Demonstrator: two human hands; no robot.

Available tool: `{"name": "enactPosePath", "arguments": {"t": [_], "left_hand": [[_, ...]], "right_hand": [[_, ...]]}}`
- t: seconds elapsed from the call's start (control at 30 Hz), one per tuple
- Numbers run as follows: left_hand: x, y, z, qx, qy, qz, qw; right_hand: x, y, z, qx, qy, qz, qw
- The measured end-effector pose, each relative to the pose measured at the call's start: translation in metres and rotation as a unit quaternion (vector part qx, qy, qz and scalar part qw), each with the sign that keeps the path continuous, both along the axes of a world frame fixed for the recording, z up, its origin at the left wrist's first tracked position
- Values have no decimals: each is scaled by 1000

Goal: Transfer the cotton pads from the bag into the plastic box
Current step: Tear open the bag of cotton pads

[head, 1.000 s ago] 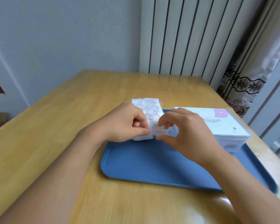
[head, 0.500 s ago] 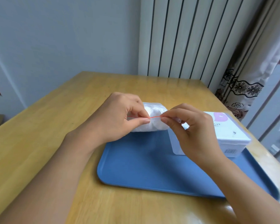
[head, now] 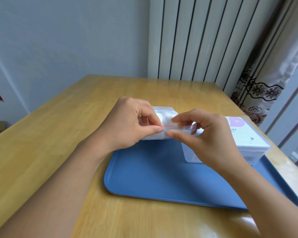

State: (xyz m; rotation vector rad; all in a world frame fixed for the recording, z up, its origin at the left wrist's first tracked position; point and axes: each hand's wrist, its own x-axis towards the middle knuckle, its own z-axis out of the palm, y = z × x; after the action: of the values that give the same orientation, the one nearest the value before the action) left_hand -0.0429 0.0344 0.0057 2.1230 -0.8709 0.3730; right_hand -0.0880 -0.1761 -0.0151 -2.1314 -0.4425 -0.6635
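Observation:
A clear zip bag (head: 164, 115) stuffed with white cotton pads is held up just above the far edge of a blue tray (head: 155, 176). My left hand (head: 127, 124) pinches the bag's near edge at its red zip line. My right hand (head: 205, 134) pinches the same top strip a little to the right, with thumb and fingers around the clear plastic. The white plastic box (head: 248, 140), lid shut, with a pink mark on top, stands on the tray's far right, partly hidden behind my right hand.
The tray lies on a wooden table (head: 50, 143). A white ribbed radiator (head: 196, 40) and a patterned curtain (head: 265, 86) stand behind the table at the right. A pale wall is at the left.
The bag has been lifted off the tray and turned with its zip edge toward me. My hands have drawn apart along the red zip line, my right hand now further right.

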Motion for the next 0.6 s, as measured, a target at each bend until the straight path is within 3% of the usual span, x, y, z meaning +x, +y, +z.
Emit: {"name": "enactPosePath", "arguments": {"t": [0.23, 0.6], "left_hand": [[1, -1, -1, 27, -15, -9, 999], [-1, -4, -5, 113, -56, -39, 991]], "right_hand": [[1, -4, 3, -26, 45, 6, 999], [-5, -11, 14, -210, 49, 20, 976]]}}
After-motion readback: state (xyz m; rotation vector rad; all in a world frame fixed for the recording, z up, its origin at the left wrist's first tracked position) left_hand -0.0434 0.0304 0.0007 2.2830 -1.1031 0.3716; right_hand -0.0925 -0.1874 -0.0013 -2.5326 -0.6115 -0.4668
